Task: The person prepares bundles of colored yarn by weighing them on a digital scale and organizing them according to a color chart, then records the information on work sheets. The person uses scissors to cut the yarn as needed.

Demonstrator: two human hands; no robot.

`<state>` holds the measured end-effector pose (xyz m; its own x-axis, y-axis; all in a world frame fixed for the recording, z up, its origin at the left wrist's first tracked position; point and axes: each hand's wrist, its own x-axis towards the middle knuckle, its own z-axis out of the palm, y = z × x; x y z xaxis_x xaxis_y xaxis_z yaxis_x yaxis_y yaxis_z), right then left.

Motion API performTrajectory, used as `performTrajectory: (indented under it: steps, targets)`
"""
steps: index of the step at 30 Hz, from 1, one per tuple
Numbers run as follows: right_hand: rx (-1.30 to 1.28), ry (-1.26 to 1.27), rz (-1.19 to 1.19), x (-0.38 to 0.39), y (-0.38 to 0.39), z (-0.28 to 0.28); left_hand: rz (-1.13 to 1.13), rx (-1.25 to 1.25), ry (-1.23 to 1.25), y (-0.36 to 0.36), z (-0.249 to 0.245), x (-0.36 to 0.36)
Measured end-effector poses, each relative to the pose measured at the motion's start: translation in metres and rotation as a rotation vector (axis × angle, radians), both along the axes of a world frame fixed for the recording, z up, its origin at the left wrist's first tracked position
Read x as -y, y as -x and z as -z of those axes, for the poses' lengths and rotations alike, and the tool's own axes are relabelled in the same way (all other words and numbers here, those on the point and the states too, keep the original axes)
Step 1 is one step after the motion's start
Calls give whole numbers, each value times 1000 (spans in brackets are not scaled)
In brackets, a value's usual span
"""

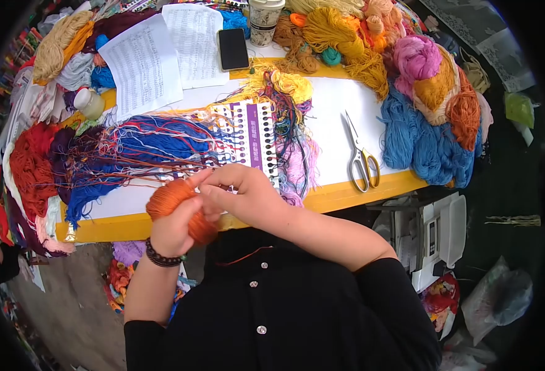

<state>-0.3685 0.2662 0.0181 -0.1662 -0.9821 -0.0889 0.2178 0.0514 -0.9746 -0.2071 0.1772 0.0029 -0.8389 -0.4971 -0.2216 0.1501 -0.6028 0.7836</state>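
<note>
At the table's front edge my left hand (174, 227) is wrapped round a ball of orange yarn (168, 199). My right hand (238, 193) is closed beside the ball, thumb and fingers pinched together; what they hold is too small to make out. Just behind both hands lies a white card with punched holes and a purple strip (254, 133), with many coloured threads fastened along it. Blue, red and white threads (155, 139) spread left from the card. A loose reddish thread (244, 255) lies across the black shirt.
Scissors (362, 154) lie open on the white tabletop to the right. Blue skeins (421, 139) and pink yarn (417, 57) are heaped beyond them. Printed sheets (142, 65), a phone (233, 49) and a patterned cup (264, 23) stand or lie at the back. A scale (430, 238) is below right.
</note>
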Motion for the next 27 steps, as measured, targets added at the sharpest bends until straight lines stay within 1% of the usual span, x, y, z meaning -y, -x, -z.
performTrajectory:
  steps: [1,2,4,6,7,8,10,12,14,16,20,22,23,24,25,26,27]
  targets:
    - [84,-42,-34,1,0,2,-8,-15,-18,4,-1,-5]
    - [83,-40,-35,2,0,4,-8,-16,-17,8,-2,-8]
    - [286,-143,-65,1,1,5,13,-7,-17,11,-3,-12]
    - [304,-166,-79,-2,4,4,46,18,-30,10,-2,-13]
    - [322,-188,-91,-3,5,3,30,19,22,11,2,-14]
    - [321,-187,-91,-4,4,3,14,19,74,11,3,-15]
    - [248,-79,-33,-6,1,4,40,40,65,6,1,-12]
    - [232,-60,-34,-7,2,8,66,62,56,6,-1,-12]
    - [216,-40,-35,-7,3,9,-54,126,63,12,-3,-17]
    - [119,-41,-36,-9,6,8,-52,118,61,13,0,-17]
    - [84,-1,-23,-11,8,9,-61,113,7,17,0,-19]
    - [47,54,46,-12,9,11,-52,116,5,17,0,-19]
    - [47,53,47,-13,10,11,-44,121,2,17,0,-19]
    - [108,29,47,-13,11,11,-43,122,2,17,1,-18]
    - [169,5,47,-13,12,11,-24,109,66,15,5,-16]
    - [169,5,48,-14,13,11,-7,96,129,14,6,-15]
    - [258,23,61,-15,15,11,-6,96,129,14,6,-15]
